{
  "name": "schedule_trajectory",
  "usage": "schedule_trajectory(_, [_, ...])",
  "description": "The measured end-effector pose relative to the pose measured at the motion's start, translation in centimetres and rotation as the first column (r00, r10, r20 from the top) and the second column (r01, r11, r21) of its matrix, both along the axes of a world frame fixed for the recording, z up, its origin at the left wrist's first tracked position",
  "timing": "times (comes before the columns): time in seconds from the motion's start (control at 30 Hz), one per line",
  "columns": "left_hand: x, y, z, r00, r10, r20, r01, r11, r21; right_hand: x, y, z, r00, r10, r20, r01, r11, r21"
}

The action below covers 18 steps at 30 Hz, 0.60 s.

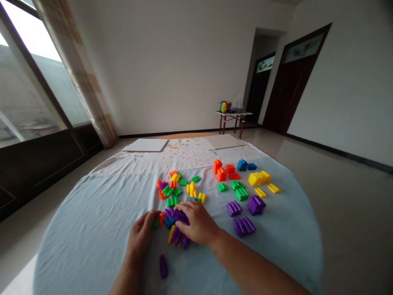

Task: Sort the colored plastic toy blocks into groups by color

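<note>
Bare forearms reach in from the lower edge, and between them a single long purple plastic block [163, 267] lies apart from the rest on a pale blue cloth [92, 221] covering a rounded table. Just beyond it, the left hand [141, 233] has its fingers bent against a small green plastic block [155, 224] and an orange plastic block [161, 218]. The right hand [198, 221] arches over a cluster of purple ridged blocks [181, 217], fingertips touching them; because the fingers cover the contact, I cannot tell whether either hand is truly grasping or merely resting there. Ahead of the hands spreads a loose jumble of green, yellow and orange blocks [170, 191].

To the right, matching colours sit grouped: orange stacks [221, 173], blue bundles [242, 165], yellow bundles [259, 178], green bundles [241, 194] and, nearest, purple bundles [256, 205]. Toward the far edge lie a flat white board [146, 145] and a flat beige board [225, 141], well apart.
</note>
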State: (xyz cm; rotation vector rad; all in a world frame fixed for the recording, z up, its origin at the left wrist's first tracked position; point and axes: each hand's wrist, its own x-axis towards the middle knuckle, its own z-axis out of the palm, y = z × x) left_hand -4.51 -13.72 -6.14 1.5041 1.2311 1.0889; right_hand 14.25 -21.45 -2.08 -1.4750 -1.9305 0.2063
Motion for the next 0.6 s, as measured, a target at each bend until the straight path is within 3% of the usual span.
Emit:
schedule_trajectory(0.23, [0.0, 0.3, -0.1, 0.987, 0.157, -0.041, -0.156, 0.987, 0.028, 2.7, -3.3, 0.2, 0.998, -0.062, -0.023, 0.061, 0.996, -0.061])
schedule_trajectory(0.6, [-0.3, 0.7, -0.6, 0.969, 0.214, -0.121, -0.218, 0.976, -0.025, 2.9, -3.2, -1.1, 1.000, -0.010, -0.022, 0.007, 0.989, -0.147])
